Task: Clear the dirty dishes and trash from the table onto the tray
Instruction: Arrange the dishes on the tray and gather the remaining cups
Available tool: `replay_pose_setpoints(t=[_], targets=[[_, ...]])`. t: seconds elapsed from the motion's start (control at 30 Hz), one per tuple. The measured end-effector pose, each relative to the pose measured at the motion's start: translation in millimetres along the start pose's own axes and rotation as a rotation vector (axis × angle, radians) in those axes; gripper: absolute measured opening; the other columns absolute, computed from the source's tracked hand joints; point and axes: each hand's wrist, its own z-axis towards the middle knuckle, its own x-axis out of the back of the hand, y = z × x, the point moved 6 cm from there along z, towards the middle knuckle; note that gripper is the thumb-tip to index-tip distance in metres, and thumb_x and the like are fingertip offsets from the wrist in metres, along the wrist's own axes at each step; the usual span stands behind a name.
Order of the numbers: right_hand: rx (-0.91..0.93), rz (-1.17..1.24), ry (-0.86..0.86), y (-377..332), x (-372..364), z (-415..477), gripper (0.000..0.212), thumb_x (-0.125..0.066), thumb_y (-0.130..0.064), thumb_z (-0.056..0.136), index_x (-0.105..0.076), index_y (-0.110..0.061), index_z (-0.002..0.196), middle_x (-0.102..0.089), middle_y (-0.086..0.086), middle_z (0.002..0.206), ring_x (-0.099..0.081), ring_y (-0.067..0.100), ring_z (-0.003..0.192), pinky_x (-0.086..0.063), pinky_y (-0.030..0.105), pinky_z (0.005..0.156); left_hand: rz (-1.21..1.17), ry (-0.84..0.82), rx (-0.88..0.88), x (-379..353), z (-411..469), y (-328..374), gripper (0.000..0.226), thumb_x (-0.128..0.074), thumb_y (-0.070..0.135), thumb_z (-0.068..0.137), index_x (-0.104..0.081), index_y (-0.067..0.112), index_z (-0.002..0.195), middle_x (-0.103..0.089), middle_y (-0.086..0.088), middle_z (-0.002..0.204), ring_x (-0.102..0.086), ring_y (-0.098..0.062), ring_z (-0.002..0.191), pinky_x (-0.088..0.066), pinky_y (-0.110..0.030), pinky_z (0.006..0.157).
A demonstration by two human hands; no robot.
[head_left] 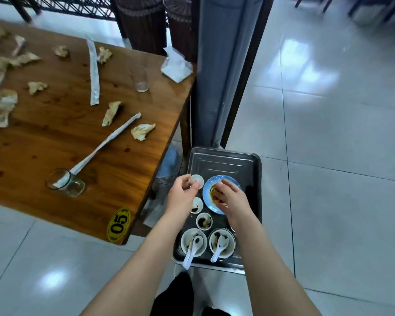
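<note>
Left hand (pixel 183 196) pinches a small white dish (pixel 197 179) over the tray (pixel 224 161). Right hand (pixel 232 198) lies on the blue plate (pixel 206 193) smeared with brown sauce, and we cannot tell its grip. On the tray we see two bowls (pixel 183 238), each with a spoon (pixel 219 246), and two small cups (pixel 197 218) with dark dregs; the table (pixel 43 144) holds crumpled napkins (pixel 111 112) and a tipped jar (pixel 75 187) with a paper wrapper (pixel 105 140) in it.

Left hand (pixel 183 195) pinching a small white dish (pixel 197 179) over the tray's (pixel 224 160) left edge. Right hand (pixel 230 199) lying across the blue plate (pixel 209 185) sitting mid-tray; grip unclear. Two small cups (pixel 204 221) and two bowls (pixel 187 238) holding white spoons (pixel 191 252) sitting at the tray's near end. Table (pixel 55 137) standing left of the tray, carrying crumpled napkins (pixel 143 131) and a tipped glass jar (pixel 66 182).
</note>
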Motion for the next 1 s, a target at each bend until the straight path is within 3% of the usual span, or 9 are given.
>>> replay_pose_setpoints(t=[0.13,0.37,0.57,0.67,0.73,0.87,1.0], targets=[[0.044,-0.027,-0.064,-19,7,-42,0.043,-0.062,-0.019,0.093,-0.051,-0.012,0.134,-0.061,0.011,0.127,-0.057,0.023,0.118,-0.046,0.037,0.098,0.007,0.054,-0.068,11,-42,21,0.037,-0.059,0.021,0.094,-0.051,0.013,0.13,-0.059,0.007,0.106,-0.057,-0.015,0.109,-0.046,-0.042,0.102],[0.188,-0.122,-0.165,-40,17,-122,0.041,-0.062,-0.018,0.093,-0.052,-0.012,0.133,-0.062,0.008,0.122,-0.058,0.02,0.112,-0.045,0.038,0.097,-0.016,0.121,-0.148,20,-128,40,0.034,-0.056,0.022,0.097,-0.051,0.012,0.129,-0.057,0.007,0.103,-0.056,-0.014,0.105,-0.047,-0.033,0.099],[0.228,-0.19,-0.245,-35,18,-177,0.043,-0.06,-0.021,0.094,-0.05,-0.013,0.135,-0.062,0.002,0.12,-0.057,0.02,0.116,-0.047,0.034,0.088,0.01,0.207,-0.198,46,-189,45,0.035,-0.057,0.028,0.096,-0.052,0.012,0.127,-0.06,0.003,0.105,-0.058,-0.017,0.1,-0.047,-0.039,0.098],[0.271,-0.223,-0.29,-32,11,-202,0.042,-0.059,-0.022,0.095,-0.049,-0.014,0.136,-0.06,0.003,0.125,-0.056,0.019,0.115,-0.045,0.028,0.075,-0.001,0.243,-0.211,69,-216,48,0.034,-0.055,0.031,0.097,-0.051,0.014,0.127,-0.057,0.008,0.1,-0.056,-0.017,0.1,-0.048,-0.034,0.093],[0.312,-0.229,-0.296,-29,3,-220,0.041,-0.058,-0.021,0.096,-0.05,-0.015,0.135,-0.06,0.004,0.126,-0.056,0.018,0.115,-0.045,0.029,0.082,-0.028,0.275,-0.207,90,-235,47,0.034,-0.054,0.033,0.097,-0.05,0.016,0.126,-0.056,0.008,0.102,-0.056,-0.017,0.102,-0.047,-0.03,0.088],[0.372,-0.27,-0.347,-27,-19,-240,0.042,-0.057,-0.023,0.096,-0.048,-0.017,0.136,-0.057,0.005,0.13,-0.054,0.019,0.118,-0.044,0.04,0.102,-0.055,0.36,-0.206,127,-257,45,0.034,-0.055,0.035,0.096,-0.051,0.018,0.125,-0.058,0.006,0.107,-0.056,-0.018,0.107,-0.047,-0.033,0.094],[0.398,-0.363,-0.428,-23,-47,-259,0.048,-0.055,-0.026,0.097,-0.043,-0.015,0.141,-0.054,0.005,0.135,-0.051,0.02,0.122,-0.043,0.041,0.104,-0.112,0.425,-0.203,156,-274,42,0.035,-0.055,0.037,0.096,-0.051,0.02,0.126,-0.059,0.006,0.112,-0.057,-0.017,0.109,-0.048,-0.038,0.099]])
